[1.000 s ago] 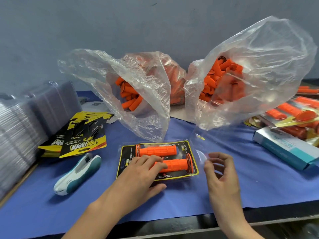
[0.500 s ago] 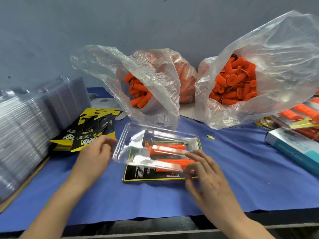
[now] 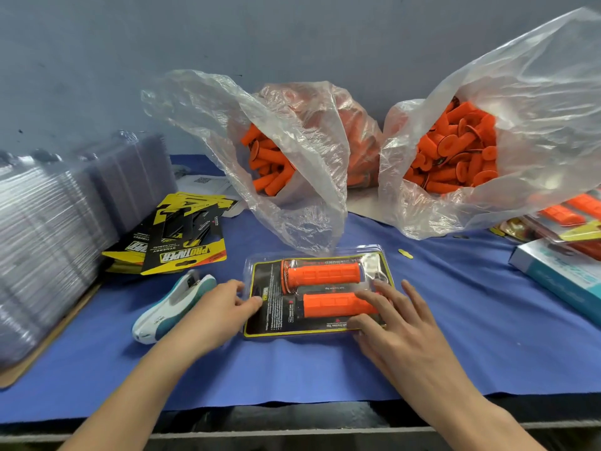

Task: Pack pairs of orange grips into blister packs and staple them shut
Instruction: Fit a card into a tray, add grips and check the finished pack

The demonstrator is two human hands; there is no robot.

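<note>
Folded shut now, blister pack (image 3: 270, 309) lying flat on the blue bench (image 3: 455, 320), two orange grips (image 3: 325, 275) inside, left hand (image 3: 218, 309) pinching its left edge, thumb on top, right hand (image 3: 400, 330) fingers (image 3: 414, 297) spread straight, pressing the right end, stapler (image 3: 172, 307) beside the left hand

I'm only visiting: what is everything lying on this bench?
pack: one, clear over black-yellow card, centre
grips: two, orange, inside the pack
stapler: one, white-teal, left of pack
cards: a stack, black-yellow, back left
blisters: big stack, clear, far left
bags: two, clear, full of orange grips, back
box: one, teal-white, right edge
finished packs: a few, orange inside, behind box
cloth: one, blue, under all
left hand: one, pinches pack's left edge
right hand: one, spread flat on pack
</note>
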